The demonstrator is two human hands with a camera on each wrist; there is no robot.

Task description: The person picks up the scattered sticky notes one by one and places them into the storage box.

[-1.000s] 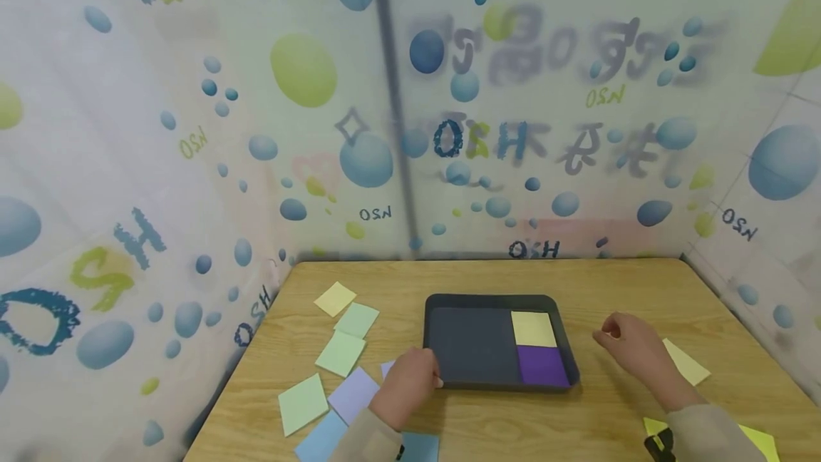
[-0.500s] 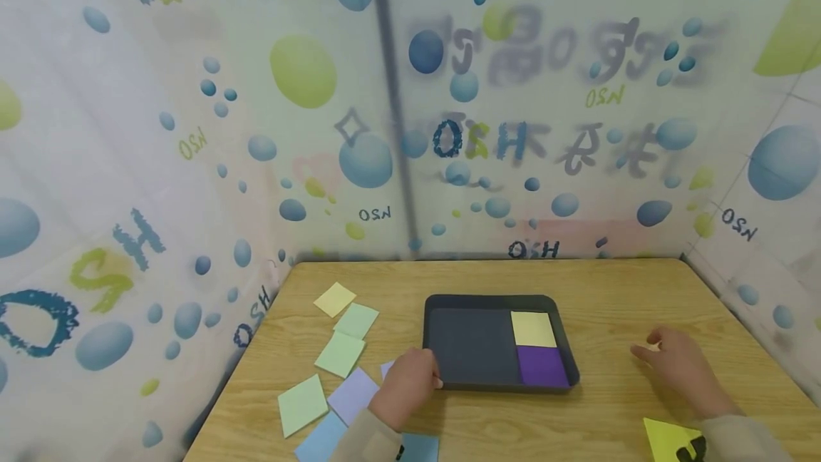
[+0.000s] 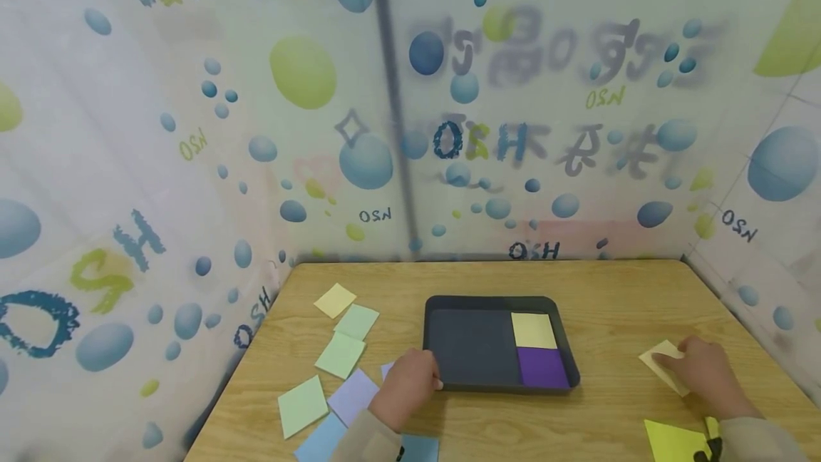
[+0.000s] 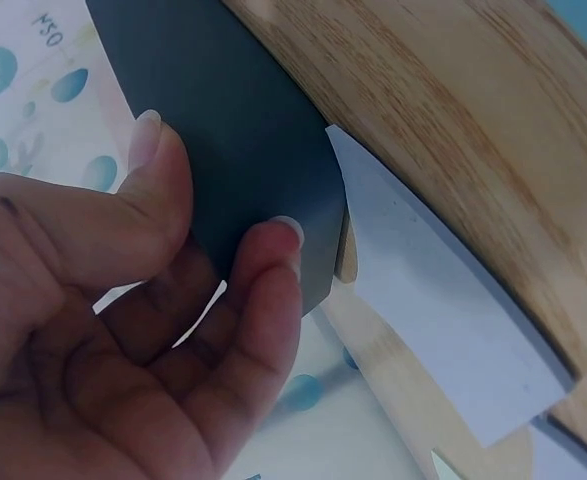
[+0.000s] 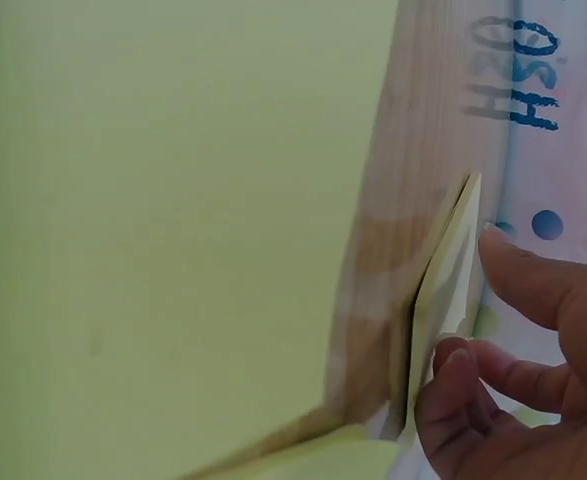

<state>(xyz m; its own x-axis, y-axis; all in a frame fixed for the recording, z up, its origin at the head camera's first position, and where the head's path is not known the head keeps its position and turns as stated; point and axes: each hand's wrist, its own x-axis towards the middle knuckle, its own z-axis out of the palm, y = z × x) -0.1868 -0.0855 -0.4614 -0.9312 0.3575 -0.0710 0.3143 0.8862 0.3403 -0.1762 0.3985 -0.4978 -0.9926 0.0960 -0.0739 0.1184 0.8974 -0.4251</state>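
Note:
A dark grey tray (image 3: 474,348) lies mid-table, with a pale yellow sticky note (image 3: 534,331) and a purple one (image 3: 541,367) in its right side. At the tray's front left corner my left hand (image 3: 408,385) grips the wall; the left wrist view has its thumb and curled fingers at the dark wall. To the right, my right hand (image 3: 705,369) reaches over another pale yellow sticky note (image 3: 663,369), thumb above it. In the right wrist view, thumb and fingers stand apart around that note (image 5: 448,270), fingertips near its edge.
Left of the tray lie a yellow note (image 3: 335,301), several light green notes (image 3: 303,406), a lilac note (image 3: 354,396) and blue notes (image 3: 322,437). A bright yellow note (image 3: 673,440) lies by the right sleeve. A patterned curtain (image 3: 545,105) stands behind the table.
My right hand has moved right, away from the tray's side, and come down at the pale yellow note, which lies in the same place. The left hand and tray have stayed still.

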